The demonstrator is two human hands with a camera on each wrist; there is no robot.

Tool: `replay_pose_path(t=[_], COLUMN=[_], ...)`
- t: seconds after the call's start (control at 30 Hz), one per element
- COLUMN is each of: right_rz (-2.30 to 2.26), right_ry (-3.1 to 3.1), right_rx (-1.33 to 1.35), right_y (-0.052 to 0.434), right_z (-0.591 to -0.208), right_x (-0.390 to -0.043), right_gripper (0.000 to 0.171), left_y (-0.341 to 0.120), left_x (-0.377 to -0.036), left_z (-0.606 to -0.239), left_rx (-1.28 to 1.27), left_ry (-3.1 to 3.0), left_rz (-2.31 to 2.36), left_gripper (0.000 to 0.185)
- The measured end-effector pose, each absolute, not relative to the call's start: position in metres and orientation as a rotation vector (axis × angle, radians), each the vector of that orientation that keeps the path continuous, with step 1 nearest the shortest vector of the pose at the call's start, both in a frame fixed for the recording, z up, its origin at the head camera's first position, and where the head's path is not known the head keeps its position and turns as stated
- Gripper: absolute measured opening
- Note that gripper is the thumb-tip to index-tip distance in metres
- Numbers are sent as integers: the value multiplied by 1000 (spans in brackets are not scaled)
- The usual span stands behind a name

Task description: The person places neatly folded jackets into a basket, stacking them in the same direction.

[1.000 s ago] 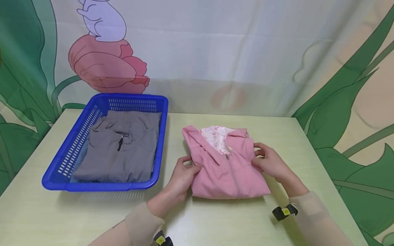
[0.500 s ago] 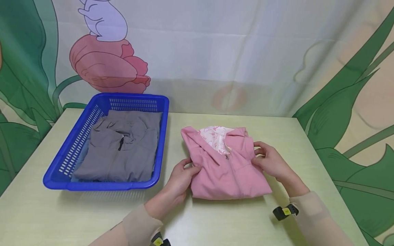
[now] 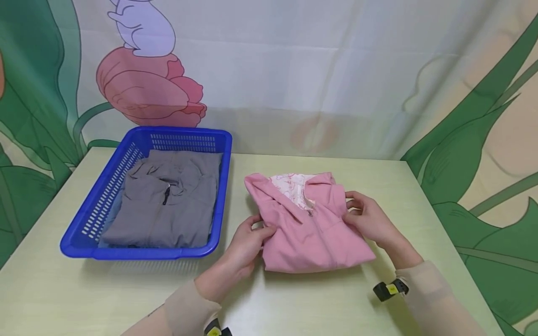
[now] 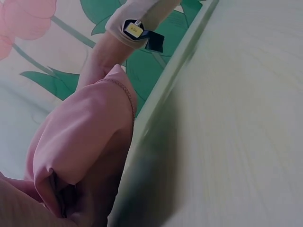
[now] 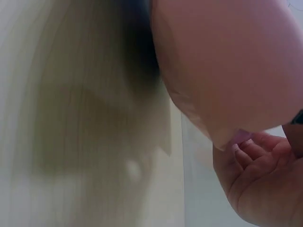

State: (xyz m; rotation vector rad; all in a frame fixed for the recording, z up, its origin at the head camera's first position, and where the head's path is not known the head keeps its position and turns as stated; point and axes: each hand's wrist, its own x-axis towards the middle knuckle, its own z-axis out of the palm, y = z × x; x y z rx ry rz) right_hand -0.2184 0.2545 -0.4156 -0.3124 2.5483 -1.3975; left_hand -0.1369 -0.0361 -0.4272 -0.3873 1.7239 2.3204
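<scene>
A folded pink zip jacket (image 3: 308,238) with a white patterned lining lies between my two hands, its collar toward the back. My left hand (image 3: 248,245) grips its left side, thumb on top and fingers underneath, partly hidden. On the opposite side my right hand (image 3: 370,219) pinches the edge between thumb and curled fingers. Both wrist views show the jacket (image 4: 85,127) raised off the tabletop, with a shadow below it. In the right wrist view the fingers of the right hand (image 5: 265,179) curl at the jacket's edge (image 5: 232,71).
A blue plastic basket (image 3: 223,196) stands on the left of the pale table (image 3: 302,308). Inside it a folded grey garment (image 3: 168,214) with a black zip pull lies over something bluish. A printed curtain (image 3: 269,79) hangs behind the table's back edge.
Both hands keep their hold on the pink jacket. Its front right corner has shifted slightly right and its collar slightly left, a small turn. The basket shifts only with the head view.
</scene>
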Motion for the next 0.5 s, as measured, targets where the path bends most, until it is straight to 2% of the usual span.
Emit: replay_pose_path(t=[0.5], right_rz=[-1563], right_ry=[2513], right_rx=[-419], right_y=[249], right_z=[-403], right_x=[-221], right_gripper=[47], left_y=[-47], left_x=[-141], left_z=[-412], left_rx=[-341], left_ry=[1737], left_rz=[2336], left_gripper=[56])
